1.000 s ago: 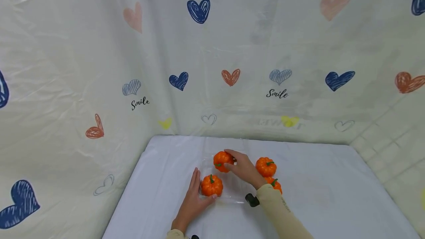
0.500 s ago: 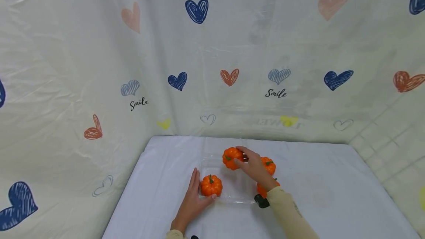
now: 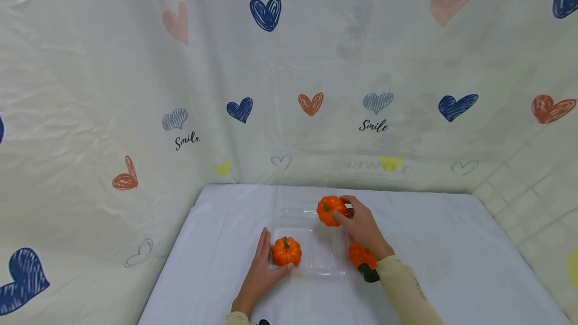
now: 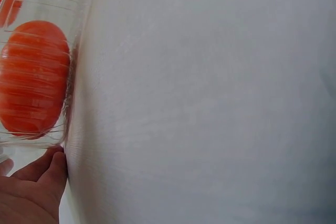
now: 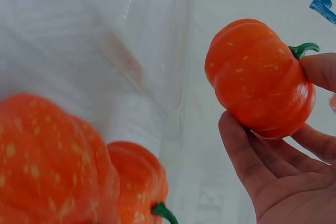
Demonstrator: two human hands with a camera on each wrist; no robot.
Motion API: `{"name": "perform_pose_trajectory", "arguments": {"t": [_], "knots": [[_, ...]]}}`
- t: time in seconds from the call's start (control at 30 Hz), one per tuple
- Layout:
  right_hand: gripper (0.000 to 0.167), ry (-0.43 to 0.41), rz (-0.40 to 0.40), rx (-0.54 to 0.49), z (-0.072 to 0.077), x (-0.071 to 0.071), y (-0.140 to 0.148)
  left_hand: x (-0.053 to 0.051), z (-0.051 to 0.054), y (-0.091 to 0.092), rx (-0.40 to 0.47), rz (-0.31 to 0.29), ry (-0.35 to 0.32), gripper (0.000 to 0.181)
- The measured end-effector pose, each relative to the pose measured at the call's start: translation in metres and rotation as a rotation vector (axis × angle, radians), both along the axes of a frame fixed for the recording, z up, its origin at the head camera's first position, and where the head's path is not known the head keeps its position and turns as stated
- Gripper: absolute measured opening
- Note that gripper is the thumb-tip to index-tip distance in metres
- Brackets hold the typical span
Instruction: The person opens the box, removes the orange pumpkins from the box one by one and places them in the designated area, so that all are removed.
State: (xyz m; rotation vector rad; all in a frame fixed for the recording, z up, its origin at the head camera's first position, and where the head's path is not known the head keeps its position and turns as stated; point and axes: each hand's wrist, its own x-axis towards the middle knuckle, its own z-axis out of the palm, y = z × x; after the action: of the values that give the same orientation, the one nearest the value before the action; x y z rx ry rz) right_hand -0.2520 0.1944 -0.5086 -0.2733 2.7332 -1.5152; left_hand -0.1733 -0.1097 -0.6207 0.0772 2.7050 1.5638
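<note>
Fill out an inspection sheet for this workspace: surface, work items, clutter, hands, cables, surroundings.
Surface: table covered in white.
Work items: open clear plastic container with one orange pumpkin in its left part; a second pumpkin held raised; two more, a nearer pumpkin and a farther pumpkin, right of the container.
Clutter: nothing seen.
Hands: left hand rests against the container's left side, fingers extended; right hand grips the second pumpkin.
Cables: nothing seen.
Surroundings: pale backdrop behind the table, printed with hearts and the word "Smile".
</note>
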Motion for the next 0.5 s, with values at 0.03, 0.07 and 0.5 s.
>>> {"name": "perform_pose_trajectory", "arguments": {"t": [0.03, 0.07, 0.5], "knots": [[0.056, 0.003, -0.008, 0.006, 0.001, 0.001, 0.003, 0.000, 0.000, 0.000, 0.000, 0.001, -0.003, 0.123], [0.057, 0.005, -0.016, 0.007, 0.001, 0.001, 0.005, 0.000, -0.001, 0.000, 0.001, 0.002, -0.003, 0.123], [0.062, -0.008, -0.117, 0.042, -0.001, 0.002, 0.041, 0.001, -0.001, -0.002, 0.016, -0.006, 0.010, 0.121]]}}
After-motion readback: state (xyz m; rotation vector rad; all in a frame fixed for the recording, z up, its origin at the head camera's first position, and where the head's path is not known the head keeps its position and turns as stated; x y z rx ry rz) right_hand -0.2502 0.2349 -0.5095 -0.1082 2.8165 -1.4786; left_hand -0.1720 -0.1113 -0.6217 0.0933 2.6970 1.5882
